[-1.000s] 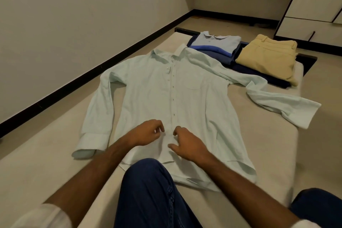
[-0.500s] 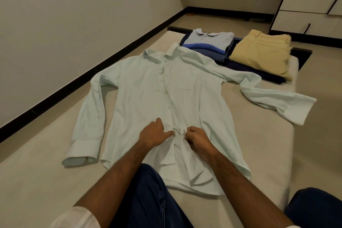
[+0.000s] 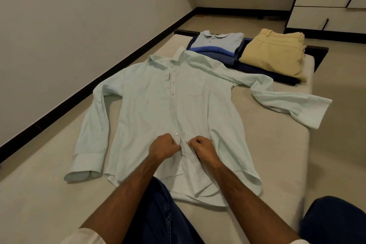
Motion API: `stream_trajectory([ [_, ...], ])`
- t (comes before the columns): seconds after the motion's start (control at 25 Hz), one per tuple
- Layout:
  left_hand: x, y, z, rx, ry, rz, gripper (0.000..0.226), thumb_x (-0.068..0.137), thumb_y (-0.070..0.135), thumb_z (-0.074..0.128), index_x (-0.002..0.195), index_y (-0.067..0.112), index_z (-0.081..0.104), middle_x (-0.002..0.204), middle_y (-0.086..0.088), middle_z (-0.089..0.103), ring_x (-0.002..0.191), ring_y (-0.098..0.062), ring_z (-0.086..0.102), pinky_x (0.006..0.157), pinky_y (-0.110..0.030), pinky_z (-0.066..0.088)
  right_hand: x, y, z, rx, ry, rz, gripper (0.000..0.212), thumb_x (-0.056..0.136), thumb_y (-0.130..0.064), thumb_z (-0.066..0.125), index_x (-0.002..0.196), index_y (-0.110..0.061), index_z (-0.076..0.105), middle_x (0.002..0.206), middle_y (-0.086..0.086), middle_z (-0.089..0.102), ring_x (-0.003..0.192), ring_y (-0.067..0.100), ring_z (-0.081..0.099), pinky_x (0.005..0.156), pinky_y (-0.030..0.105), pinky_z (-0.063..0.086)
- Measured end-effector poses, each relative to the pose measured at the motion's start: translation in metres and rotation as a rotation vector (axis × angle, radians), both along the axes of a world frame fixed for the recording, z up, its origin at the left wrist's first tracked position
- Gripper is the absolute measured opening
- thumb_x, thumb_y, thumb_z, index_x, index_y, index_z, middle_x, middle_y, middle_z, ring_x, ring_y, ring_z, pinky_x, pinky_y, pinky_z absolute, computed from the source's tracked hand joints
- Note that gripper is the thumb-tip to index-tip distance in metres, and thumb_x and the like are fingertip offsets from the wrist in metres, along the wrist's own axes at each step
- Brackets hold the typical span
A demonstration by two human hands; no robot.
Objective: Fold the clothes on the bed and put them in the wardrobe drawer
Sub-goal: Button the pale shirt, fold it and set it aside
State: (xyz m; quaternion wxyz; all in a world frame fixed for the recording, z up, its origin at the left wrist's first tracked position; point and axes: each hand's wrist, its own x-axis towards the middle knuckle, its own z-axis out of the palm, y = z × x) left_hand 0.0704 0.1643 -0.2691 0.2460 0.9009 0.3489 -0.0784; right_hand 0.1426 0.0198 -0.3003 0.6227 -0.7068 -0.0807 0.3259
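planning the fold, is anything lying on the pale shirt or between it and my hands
Nothing visible: the left hand and right hand already pinch the pale shirt at its front placket; the folded clothes lie beyond its collar.

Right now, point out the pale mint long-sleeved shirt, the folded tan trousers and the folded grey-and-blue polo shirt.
pale mint long-sleeved shirt (image 3: 150, 105): head view, on its chest panel.
folded tan trousers (image 3: 273, 53): head view, on the top fold.
folded grey-and-blue polo shirt (image 3: 219, 40): head view, on the grey upper part.

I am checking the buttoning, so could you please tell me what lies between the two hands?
In the head view, only the pale green shirt's button placket lies between the left hand and right hand.
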Motion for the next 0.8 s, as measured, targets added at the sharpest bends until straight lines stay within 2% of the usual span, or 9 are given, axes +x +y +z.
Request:
stream_trajectory([
  [0.2, -0.009, -0.006, 0.008, 0.012, -0.046, 0.044, 0.019, 0.079, 0.030, 0.069, 0.083, 0.018, 0.055, 0.078, 0.005, 0.061, 0.069, -0.012, 0.055, 0.055, -0.025, 0.037, -0.006, 0.002, 0.005, -0.029, -0.016, 0.049, 0.015, 0.083, -0.015, 0.073, 0.078, -0.016, 0.059, 0.079, 0.003, 0.062, 0.074, 0.014, 0.058, 0.070, 0.031, 0.052],
  [0.4, -0.017, -0.008, 0.012, -0.140, -0.197, 0.125, 0.011, 0.080, 0.019, 0.070, 0.078, 0.014, 0.060, 0.075, 0.001, 0.067, 0.065, -0.012, 0.061, 0.063, -0.031, 0.055, -0.010, 0.012, 0.007, -0.054, 0.011, 0.062, 0.011, 0.086, -0.014, 0.072, 0.095, -0.009, 0.068, 0.098, 0.012, 0.073, 0.090, 0.024, 0.071, 0.089, 0.043, 0.060],
  [0.48, -0.020, -0.009, 0.015, -0.175, -0.234, 0.135, 0.013, 0.081, 0.017, 0.069, 0.071, 0.014, 0.061, 0.071, 0.002, 0.066, 0.061, -0.008, 0.059, 0.058, -0.023, 0.051, -0.011, 0.016, 0.012, -0.071, 0.034, 0.031, 0.005, 0.086, -0.013, 0.070, 0.085, -0.011, 0.067, 0.092, 0.008, 0.072, 0.085, 0.020, 0.068, 0.086, 0.040, 0.058],
  [0.56, -0.022, -0.009, 0.017, -0.227, -0.245, 0.160, 0.014, 0.081, 0.018, 0.072, 0.071, 0.013, 0.064, 0.070, 0.002, 0.067, 0.060, -0.005, 0.059, 0.053, -0.017, 0.046, -0.013, 0.018, 0.015, -0.083, 0.040, 0.011, 0.008, 0.085, -0.013, 0.071, 0.078, -0.014, 0.066, 0.087, 0.003, 0.071, 0.085, 0.019, 0.067, 0.084, 0.038, 0.057],
  [0.68, -0.027, -0.006, 0.014, -0.337, -0.252, 0.231, 0.017, 0.077, 0.018, 0.079, 0.076, 0.009, 0.065, 0.067, -0.002, 0.068, 0.056, -0.009, 0.062, 0.049, -0.021, 0.047, -0.016, 0.019, 0.013, -0.098, 0.002, 0.017, 0.009, 0.082, -0.012, 0.074, 0.077, -0.015, 0.067, 0.083, 0.000, 0.070, 0.082, 0.017, 0.067, 0.084, 0.038, 0.058],
  [0.8, -0.031, -0.005, 0.012, -0.412, -0.236, 0.251, 0.019, 0.073, 0.012, 0.082, 0.077, 0.007, 0.064, 0.066, -0.009, 0.070, 0.052, -0.014, 0.062, 0.055, -0.028, 0.054, -0.019, 0.016, 0.009, -0.109, -0.045, 0.025, 0.013, 0.079, -0.013, 0.076, 0.076, -0.018, 0.064, 0.077, -0.001, 0.065, 0.074, 0.014, 0.061, 0.074, 0.035, 0.055],
])
